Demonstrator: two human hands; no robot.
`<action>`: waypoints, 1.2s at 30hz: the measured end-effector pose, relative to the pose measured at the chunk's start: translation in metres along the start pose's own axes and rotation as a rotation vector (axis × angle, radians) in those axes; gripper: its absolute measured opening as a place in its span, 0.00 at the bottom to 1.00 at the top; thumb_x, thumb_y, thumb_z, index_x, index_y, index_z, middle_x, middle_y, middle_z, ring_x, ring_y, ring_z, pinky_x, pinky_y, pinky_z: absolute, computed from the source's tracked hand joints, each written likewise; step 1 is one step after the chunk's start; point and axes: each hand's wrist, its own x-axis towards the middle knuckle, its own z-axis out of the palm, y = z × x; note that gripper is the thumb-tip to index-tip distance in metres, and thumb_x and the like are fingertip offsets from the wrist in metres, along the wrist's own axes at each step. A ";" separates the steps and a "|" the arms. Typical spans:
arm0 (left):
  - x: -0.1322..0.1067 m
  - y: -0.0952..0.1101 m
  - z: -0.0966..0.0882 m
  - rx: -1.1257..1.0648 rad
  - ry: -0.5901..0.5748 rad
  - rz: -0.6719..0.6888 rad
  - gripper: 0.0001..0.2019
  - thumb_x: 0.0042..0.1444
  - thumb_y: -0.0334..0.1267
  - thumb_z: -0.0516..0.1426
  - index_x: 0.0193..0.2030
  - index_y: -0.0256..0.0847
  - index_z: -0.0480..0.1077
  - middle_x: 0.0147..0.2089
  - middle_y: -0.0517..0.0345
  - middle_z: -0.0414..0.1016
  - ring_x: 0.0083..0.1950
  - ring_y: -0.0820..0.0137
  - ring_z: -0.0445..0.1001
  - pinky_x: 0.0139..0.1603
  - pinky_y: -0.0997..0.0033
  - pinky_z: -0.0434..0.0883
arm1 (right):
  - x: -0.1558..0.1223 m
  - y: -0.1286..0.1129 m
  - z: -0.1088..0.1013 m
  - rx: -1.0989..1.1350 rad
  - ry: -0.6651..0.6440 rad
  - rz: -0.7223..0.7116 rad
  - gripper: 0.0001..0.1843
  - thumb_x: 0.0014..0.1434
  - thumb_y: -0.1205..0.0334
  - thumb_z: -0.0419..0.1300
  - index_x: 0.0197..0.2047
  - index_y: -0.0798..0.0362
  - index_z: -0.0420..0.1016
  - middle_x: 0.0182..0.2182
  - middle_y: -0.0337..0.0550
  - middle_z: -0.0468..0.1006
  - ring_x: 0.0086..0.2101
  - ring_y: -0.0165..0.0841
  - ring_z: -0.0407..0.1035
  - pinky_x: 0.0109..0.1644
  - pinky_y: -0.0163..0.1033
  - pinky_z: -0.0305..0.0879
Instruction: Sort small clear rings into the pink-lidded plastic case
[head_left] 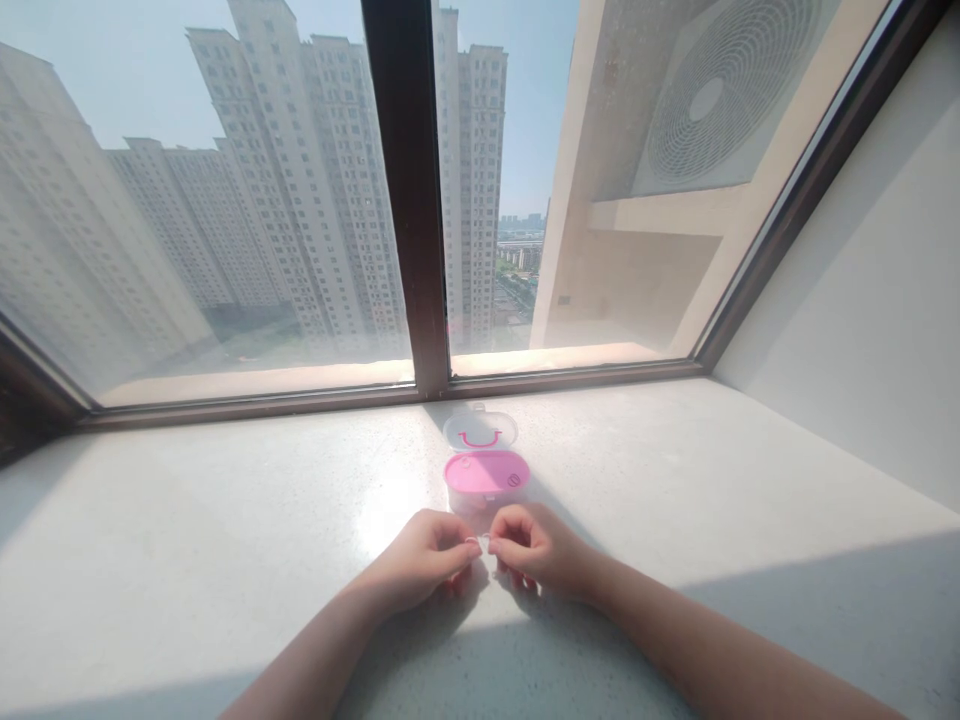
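Note:
My left hand (435,556) and my right hand (537,550) are just above the sill, close together, with thumb and forefinger of each pinched. Something thin, pale and curved (484,536) shows at the fingertips of both hands; its kind is too small to make out. Directly beyond the hands stands a small oval plastic box (461,503) with clear walls. Set in its top is a pink tray (484,468), on which a small dark ring-shaped thing (514,480) lies at the right. The clear lid (499,422) is tipped back behind, with a pink handle (480,444).
A wide pale stone sill (225,540) lies under everything, sunlit with shadow at the front and right. Behind the box is a brown window frame (420,250), with tall buildings outside. A white wall (862,300) bounds the right side.

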 end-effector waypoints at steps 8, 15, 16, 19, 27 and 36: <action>-0.001 0.004 0.001 -0.014 0.000 -0.010 0.17 0.56 0.48 0.56 0.26 0.35 0.70 0.20 0.60 0.67 0.23 0.73 0.68 0.23 0.76 0.61 | 0.000 0.001 0.001 -0.034 0.005 -0.014 0.08 0.54 0.61 0.58 0.27 0.56 0.67 0.19 0.36 0.73 0.16 0.24 0.65 0.14 0.25 0.56; -0.002 0.004 0.001 -0.020 0.013 -0.015 0.17 0.55 0.48 0.56 0.26 0.35 0.69 0.20 0.60 0.67 0.22 0.74 0.67 0.23 0.76 0.60 | -0.002 -0.001 0.001 -0.040 0.001 -0.016 0.07 0.54 0.62 0.58 0.27 0.56 0.67 0.18 0.36 0.72 0.15 0.24 0.65 0.15 0.26 0.57; -0.002 0.004 0.001 -0.019 0.016 -0.020 0.17 0.55 0.48 0.56 0.26 0.35 0.70 0.20 0.60 0.67 0.22 0.73 0.67 0.23 0.76 0.60 | -0.002 -0.002 0.001 -0.039 0.003 -0.013 0.08 0.54 0.62 0.58 0.27 0.56 0.67 0.18 0.36 0.72 0.15 0.24 0.65 0.15 0.26 0.58; -0.002 0.004 0.001 -0.021 0.020 -0.032 0.17 0.54 0.49 0.57 0.28 0.34 0.71 0.20 0.60 0.67 0.23 0.73 0.68 0.23 0.76 0.61 | -0.002 -0.003 0.001 -0.027 0.006 -0.004 0.08 0.54 0.61 0.58 0.27 0.56 0.67 0.18 0.36 0.72 0.15 0.25 0.65 0.14 0.27 0.58; -0.003 0.005 0.001 -0.040 0.015 -0.027 0.16 0.54 0.47 0.57 0.29 0.34 0.72 0.21 0.60 0.68 0.23 0.72 0.68 0.24 0.75 0.63 | -0.001 -0.001 0.001 -0.021 0.002 0.005 0.07 0.54 0.61 0.58 0.27 0.56 0.67 0.17 0.35 0.71 0.14 0.24 0.64 0.14 0.26 0.58; -0.004 0.007 0.002 -0.035 0.016 -0.033 0.15 0.54 0.47 0.57 0.29 0.34 0.72 0.21 0.60 0.68 0.23 0.72 0.68 0.24 0.75 0.63 | -0.003 -0.004 0.001 -0.020 0.005 0.003 0.08 0.54 0.61 0.58 0.27 0.56 0.67 0.17 0.35 0.71 0.14 0.24 0.64 0.15 0.27 0.58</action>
